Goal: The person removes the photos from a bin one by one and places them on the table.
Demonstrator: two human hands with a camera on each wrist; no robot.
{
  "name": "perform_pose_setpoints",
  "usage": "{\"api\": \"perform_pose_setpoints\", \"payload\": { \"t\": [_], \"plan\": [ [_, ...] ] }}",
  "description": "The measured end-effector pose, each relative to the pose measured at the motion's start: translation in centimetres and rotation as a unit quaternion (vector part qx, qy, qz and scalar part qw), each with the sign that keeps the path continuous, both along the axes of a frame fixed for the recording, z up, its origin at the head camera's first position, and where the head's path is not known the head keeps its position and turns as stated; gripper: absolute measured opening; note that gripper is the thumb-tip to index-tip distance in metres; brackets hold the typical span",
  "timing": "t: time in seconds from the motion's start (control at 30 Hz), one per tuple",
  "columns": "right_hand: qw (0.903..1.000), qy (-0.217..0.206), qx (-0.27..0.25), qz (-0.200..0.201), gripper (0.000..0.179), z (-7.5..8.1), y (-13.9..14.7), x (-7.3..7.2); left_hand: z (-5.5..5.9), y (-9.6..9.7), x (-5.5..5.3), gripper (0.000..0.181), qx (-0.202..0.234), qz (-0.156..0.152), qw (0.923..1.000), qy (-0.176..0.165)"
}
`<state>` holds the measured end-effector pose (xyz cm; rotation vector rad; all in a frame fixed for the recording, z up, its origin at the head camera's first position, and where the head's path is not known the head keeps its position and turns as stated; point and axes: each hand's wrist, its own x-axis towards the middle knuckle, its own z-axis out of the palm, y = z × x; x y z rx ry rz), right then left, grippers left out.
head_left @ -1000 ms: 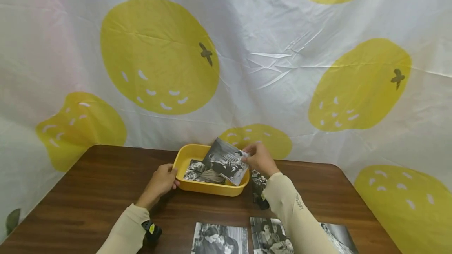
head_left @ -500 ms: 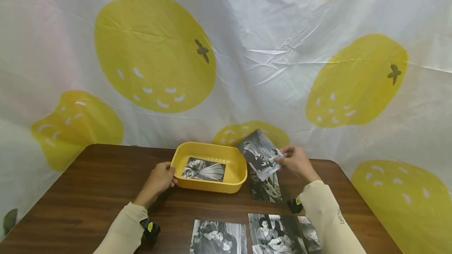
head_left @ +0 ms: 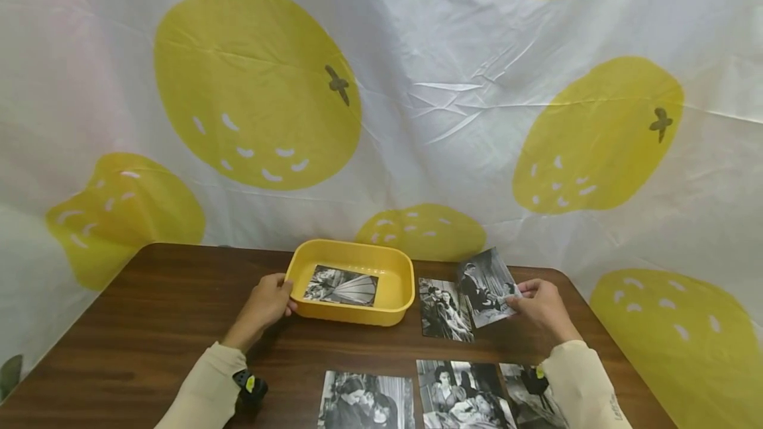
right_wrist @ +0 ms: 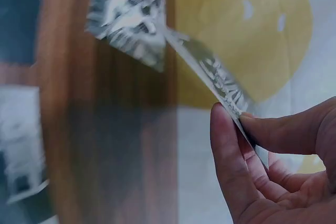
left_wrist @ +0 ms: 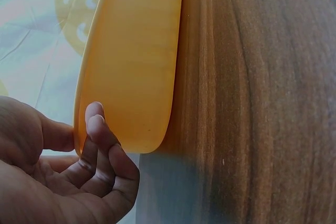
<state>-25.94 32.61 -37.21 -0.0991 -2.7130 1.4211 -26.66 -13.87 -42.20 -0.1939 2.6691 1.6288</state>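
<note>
A yellow plastic tray stands at the back of the table with one black-and-white photo lying inside. My left hand grips the tray's left end; in the left wrist view the thumb and fingers pinch its rim. Between thumb and fingers of my right hand a black-and-white photo is held by its right edge, tilted up over the table. Its left edge overlaps another photo lying flat right of the tray. In the right wrist view the held photo appears nearly edge-on.
Along the front of the dark wood table lie a photo of a close group, a second photo and a third photo partly under the right wrist. A lemon-print cloth hangs behind the table.
My right hand has lifted the photo out of the tray and carried it right, past the photo beside the tray. My left hand keeps its grip on the tray.
</note>
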Motion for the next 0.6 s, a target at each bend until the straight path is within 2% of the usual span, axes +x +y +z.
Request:
{"api": "perform_pose_setpoints", "payload": {
  "t": [0.1, 0.27, 0.43, 0.6],
  "plan": [
    [0.9998, -0.015, 0.008, -0.013, 0.030, -1.0, 0.7, 0.4, 0.0, 0.0, 0.1, 0.040, 0.000, 0.000, 1.0000, -0.005],
    [0.9954, -0.054, 0.072, -0.035, 0.028, -1.9, 1.7, 1.0, 0.1, 0.0, 0.1, 0.039, 0.001, -0.003, 1.0000, -0.007],
    [0.9812, -0.081, 0.170, -0.039, 0.025, -2.1, 2.3, 1.3, 0.3, -0.1, 0.1, 0.039, 0.004, -0.004, 1.0000, -0.001],
    [0.9679, -0.097, 0.230, -0.030, 0.024, -2.5, 2.8, 1.4, 0.2, 0.0, 0.2, 0.039, 0.002, -0.006, 1.0000, 0.002]
  ]
}}
